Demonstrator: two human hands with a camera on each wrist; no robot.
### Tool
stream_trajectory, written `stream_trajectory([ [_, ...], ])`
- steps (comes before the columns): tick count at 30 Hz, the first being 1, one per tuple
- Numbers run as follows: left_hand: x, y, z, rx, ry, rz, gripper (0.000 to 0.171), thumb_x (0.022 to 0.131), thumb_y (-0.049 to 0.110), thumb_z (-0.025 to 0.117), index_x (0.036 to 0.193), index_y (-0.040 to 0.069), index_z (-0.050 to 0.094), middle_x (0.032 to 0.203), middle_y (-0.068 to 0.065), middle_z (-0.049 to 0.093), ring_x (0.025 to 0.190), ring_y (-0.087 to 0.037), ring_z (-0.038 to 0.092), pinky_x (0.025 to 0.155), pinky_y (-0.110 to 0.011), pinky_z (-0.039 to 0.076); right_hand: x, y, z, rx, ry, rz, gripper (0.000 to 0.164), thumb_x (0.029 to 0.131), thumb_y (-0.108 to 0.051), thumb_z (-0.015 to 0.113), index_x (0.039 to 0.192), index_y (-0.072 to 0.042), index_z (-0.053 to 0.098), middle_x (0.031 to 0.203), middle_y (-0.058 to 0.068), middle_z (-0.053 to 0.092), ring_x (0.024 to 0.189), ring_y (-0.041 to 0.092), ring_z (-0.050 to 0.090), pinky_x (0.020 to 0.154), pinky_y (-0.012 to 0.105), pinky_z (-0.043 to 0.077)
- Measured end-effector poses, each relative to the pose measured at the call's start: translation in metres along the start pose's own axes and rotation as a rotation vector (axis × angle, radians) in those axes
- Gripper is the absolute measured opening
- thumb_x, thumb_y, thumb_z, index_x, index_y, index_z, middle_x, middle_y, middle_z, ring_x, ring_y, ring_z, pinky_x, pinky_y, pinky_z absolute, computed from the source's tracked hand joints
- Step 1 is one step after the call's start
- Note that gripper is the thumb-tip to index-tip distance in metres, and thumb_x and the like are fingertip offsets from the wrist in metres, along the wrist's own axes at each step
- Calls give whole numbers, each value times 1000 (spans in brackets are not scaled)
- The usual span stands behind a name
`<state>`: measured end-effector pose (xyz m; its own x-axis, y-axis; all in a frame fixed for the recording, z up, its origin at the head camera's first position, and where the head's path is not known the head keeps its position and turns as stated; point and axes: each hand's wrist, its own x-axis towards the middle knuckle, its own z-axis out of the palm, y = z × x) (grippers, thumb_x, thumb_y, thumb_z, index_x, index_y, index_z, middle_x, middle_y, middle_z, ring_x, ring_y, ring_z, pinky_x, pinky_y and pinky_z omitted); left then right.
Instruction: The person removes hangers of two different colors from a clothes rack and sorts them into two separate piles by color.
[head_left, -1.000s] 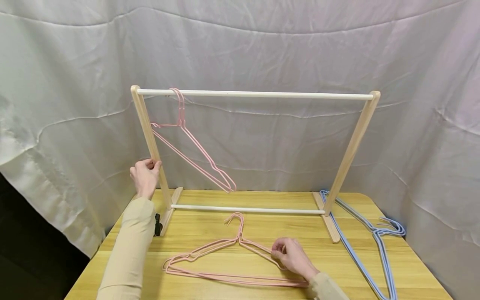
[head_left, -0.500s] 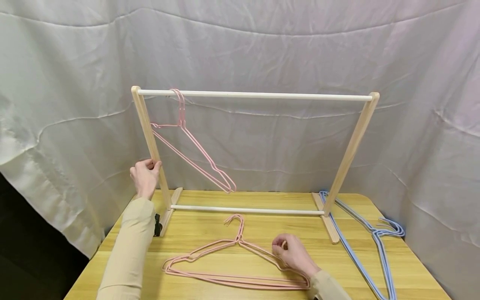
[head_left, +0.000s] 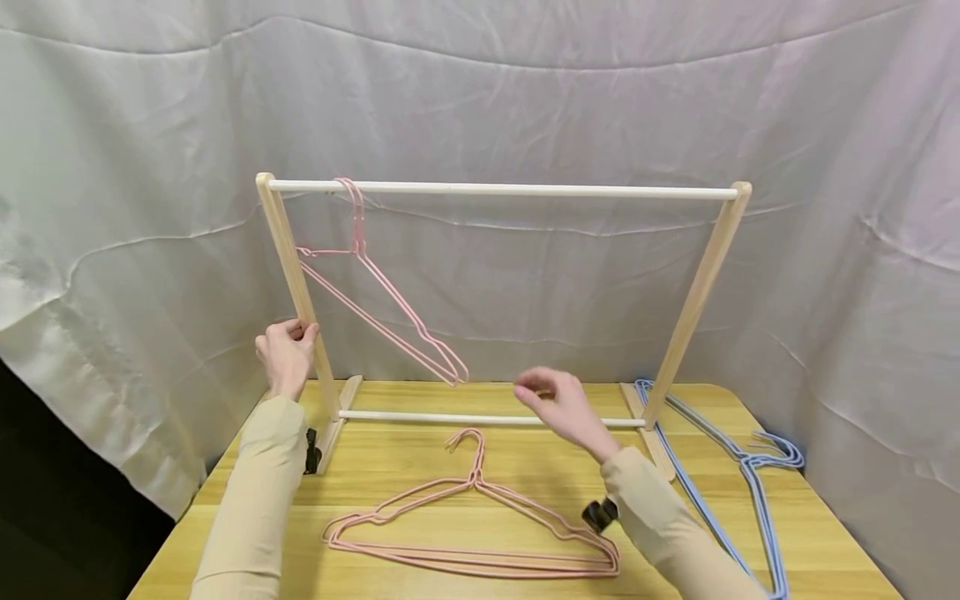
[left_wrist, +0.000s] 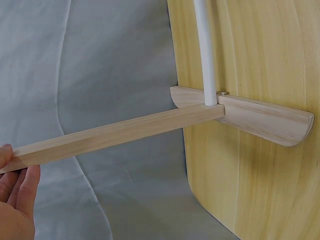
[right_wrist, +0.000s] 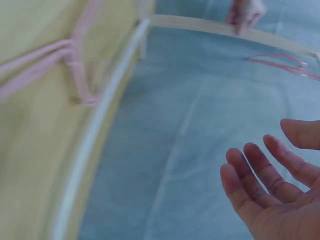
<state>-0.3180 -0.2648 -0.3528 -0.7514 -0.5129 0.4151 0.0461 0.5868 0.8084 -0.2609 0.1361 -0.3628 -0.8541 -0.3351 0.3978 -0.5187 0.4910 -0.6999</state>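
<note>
My left hand (head_left: 285,358) grips the left wooden post (head_left: 289,262) of a clothes rack, thumb and fingers on either side of it; the left wrist view shows the same wooden post (left_wrist: 115,134). Pink wire hangers (head_left: 358,223) hang from the white top rail (head_left: 540,190) near that post. My right hand (head_left: 561,406) is in the air in front of the rack, and the right wrist view shows its fingers (right_wrist: 250,187) apart and loosely bent, holding nothing. Several pink hangers (head_left: 476,478) lie stacked on the table below, hooks pointing toward the rack.
Blue hangers (head_left: 756,485) lie at the table's right, partly behind the rack's right post (head_left: 696,296). The lower white rail (head_left: 435,416) runs just above the wooden table (head_left: 420,450). A grey curtain (head_left: 525,100) stands behind.
My right hand has left the pink hangers on the table and risen toward the rack with nothing in it. The left hand keeps its grip on the post.
</note>
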Motion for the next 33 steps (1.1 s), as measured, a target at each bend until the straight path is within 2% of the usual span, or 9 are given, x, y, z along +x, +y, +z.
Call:
stream_trajectory([
  [5, 0, 0, 0, 3, -7, -13, 29, 98, 22, 65, 112, -2, 75, 114, -25, 73, 120, -43, 49, 105, -53, 35, 40, -31, -8, 98, -31, 12, 27, 98, -16, 64, 117, 3, 69, 115, 21, 73, 103, 33, 71, 93, 44, 57],
  [11, 0, 0, -1, 12, 3, -1, 28, 98, 21, 65, 109, -3, 75, 112, -26, 73, 117, -43, 53, 105, -52, 37, 79, -54, 1, 274, -128, 36, 30, 100, -13, 61, 122, 7, 66, 116, 26, 71, 107, 37, 70, 94, 37, 58],
  [15, 0, 0, 0, 12, 7, 15, 28, 98, 20, 65, 109, -4, 75, 111, -26, 73, 116, -43, 56, 104, -52, 39, 95, -66, 13, 388, -198, 73, 33, 101, -11, 59, 126, 10, 63, 118, 29, 69, 100, 31, 72, 95, 39, 59],
  [20, -1, 0, 0, 7, 3, 13, 28, 97, 20, 66, 109, -4, 75, 112, -26, 73, 117, -44, 54, 105, -52, 37, 108, -76, 29, 444, -243, 139, 35, 102, -12, 58, 129, 9, 61, 120, 31, 69, 96, 32, 72, 97, 44, 57],
  [22, -1, 0, 0, 7, 3, 14, 28, 97, 20, 66, 110, -4, 75, 112, -26, 73, 117, -44, 54, 105, -52, 37, 112, -80, 34, 453, -245, 149, 35, 102, -13, 58, 129, 9, 62, 116, 28, 71, 89, 24, 71, 95, 42, 58],
  [24, -1, 0, 0, 7, 4, 16, 28, 97, 20, 66, 110, -4, 75, 112, -26, 73, 117, -44, 54, 104, -52, 38, 115, -83, 38, 462, -246, 146, 34, 102, -13, 58, 127, 9, 63, 106, 21, 74, 81, 11, 69, 87, 34, 60],
  [26, -1, 0, 0, 8, 7, 18, 28, 97, 20, 66, 110, -3, 75, 112, -26, 73, 117, -44, 54, 104, -52, 38, 117, -87, 41, 486, -251, 136, 32, 102, -12, 58, 124, 10, 64, 94, 14, 74, 76, 7, 65, 77, 25, 58],
  [29, -1, 0, -1, 9, 7, 18, 28, 97, 20, 66, 110, -4, 75, 112, -26, 73, 117, -44, 53, 104, -52, 37, 120, -92, 46, 515, -256, 120, 29, 102, -11, 57, 118, 11, 66, 78, 4, 65, 70, 9, 59, 66, 20, 49],
  [33, -1, 1, 0, 13, 4, 18, 28, 97, 20, 66, 109, -4, 75, 112, -26, 73, 116, -43, 53, 104, -52, 37, 121, -96, 48, 504, -236, 125, 26, 102, -10, 58, 113, 11, 67, 72, 2, 58, 66, 13, 54, 62, 21, 44],
])
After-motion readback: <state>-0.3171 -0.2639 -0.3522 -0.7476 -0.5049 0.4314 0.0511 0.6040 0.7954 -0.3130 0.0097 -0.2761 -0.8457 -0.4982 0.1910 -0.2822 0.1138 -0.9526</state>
